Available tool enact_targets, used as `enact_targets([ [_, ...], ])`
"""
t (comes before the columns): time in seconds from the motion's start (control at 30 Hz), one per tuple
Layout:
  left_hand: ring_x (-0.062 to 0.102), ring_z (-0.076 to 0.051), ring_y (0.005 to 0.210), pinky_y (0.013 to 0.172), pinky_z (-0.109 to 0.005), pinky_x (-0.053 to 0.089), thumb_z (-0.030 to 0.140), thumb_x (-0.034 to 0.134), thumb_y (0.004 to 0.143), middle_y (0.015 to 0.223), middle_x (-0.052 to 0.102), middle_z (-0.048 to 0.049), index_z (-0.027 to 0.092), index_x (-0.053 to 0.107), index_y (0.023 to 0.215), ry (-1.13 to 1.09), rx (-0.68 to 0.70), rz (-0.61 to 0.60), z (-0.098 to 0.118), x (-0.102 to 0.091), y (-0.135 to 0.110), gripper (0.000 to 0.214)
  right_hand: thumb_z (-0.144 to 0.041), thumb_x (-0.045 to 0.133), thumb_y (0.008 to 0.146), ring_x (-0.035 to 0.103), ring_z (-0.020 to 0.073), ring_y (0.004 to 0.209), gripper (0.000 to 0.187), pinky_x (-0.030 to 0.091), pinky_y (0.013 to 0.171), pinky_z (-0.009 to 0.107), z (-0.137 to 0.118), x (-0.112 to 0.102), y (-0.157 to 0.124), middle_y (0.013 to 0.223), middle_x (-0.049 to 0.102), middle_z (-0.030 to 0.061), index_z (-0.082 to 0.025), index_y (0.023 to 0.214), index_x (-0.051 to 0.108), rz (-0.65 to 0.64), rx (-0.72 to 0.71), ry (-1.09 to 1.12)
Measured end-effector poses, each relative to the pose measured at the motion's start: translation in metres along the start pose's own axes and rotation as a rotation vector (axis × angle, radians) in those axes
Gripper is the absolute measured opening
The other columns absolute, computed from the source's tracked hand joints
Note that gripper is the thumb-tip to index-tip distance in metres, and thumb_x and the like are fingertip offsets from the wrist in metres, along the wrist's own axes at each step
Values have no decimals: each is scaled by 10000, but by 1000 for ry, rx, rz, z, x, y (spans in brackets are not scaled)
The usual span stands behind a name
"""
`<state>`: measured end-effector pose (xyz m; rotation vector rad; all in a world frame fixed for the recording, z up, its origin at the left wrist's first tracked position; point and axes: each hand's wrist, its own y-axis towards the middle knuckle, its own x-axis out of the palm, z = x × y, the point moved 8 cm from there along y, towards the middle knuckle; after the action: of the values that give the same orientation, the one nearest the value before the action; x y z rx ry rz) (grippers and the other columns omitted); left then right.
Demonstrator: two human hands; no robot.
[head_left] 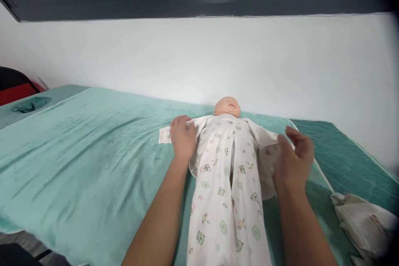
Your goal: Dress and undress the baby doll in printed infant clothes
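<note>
A baby doll (229, 107) lies on its back, its head by the wall, under white baby clothes (222, 166) printed with small green and pink figures. Both sleeves are spread out sideways. My left hand (183, 138) is over the left-side sleeve (165, 135), thumb apart from the bent fingers; the hand's underside is hidden. By the end of the right-side sleeve (266, 137) is my right hand (293, 160), fingers loosely curled and apart from the thumb, with nothing visible in it. Both hands are slightly blurred.
A light green sheet (102, 145) covers the bed, with a darker green cover (327, 141) on the right. Folded white cloth (364, 220) lies at lower right. Behind stands a white wall (140, 58) below a dark window frame (93, 6). A hole (31, 104) shows at far left.
</note>
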<state>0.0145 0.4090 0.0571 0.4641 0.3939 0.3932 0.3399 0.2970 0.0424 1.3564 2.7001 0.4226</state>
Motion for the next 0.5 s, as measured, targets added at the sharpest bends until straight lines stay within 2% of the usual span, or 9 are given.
enact_targets([
  [0.07,499,-268,1243,1157,-469,236,295,566,886,1199,659,-73,239,667,1013,217,176,-192,15,23,-2,171,-404,620,822,469,257,1296,403,322,1118,456,-7,22,-2,1356,562,45,-273,1202,591,-126,-146,-205],
  [0.17,547,-265,1215,1174,-493,178,349,526,931,1242,667,-69,264,644,1130,363,236,-322,14,42,-3,246,-408,573,837,508,294,1245,403,346,1079,508,6,50,3,1314,615,100,-234,1196,629,-326,-233,-384],
  [0.23,568,-262,1190,1146,-469,231,340,497,946,1233,674,-72,269,625,1184,435,255,-345,12,47,0,279,-373,512,862,544,286,1198,386,355,1062,506,14,59,10,1276,647,104,-225,1194,641,-369,-279,-474],
  [0.37,609,-272,1099,1005,-416,366,276,457,946,1140,696,-88,261,627,1196,575,258,-365,8,55,7,303,-309,432,880,571,290,1157,389,352,1042,512,19,66,20,1241,673,92,-239,1183,665,-352,-346,-673],
  [0.5,647,-270,983,897,-385,414,199,451,915,1065,707,-86,271,640,1169,647,208,-362,0,55,19,324,-323,361,919,607,289,1058,409,426,922,463,17,73,30,1180,693,86,-262,1145,696,-380,-380,-764],
])
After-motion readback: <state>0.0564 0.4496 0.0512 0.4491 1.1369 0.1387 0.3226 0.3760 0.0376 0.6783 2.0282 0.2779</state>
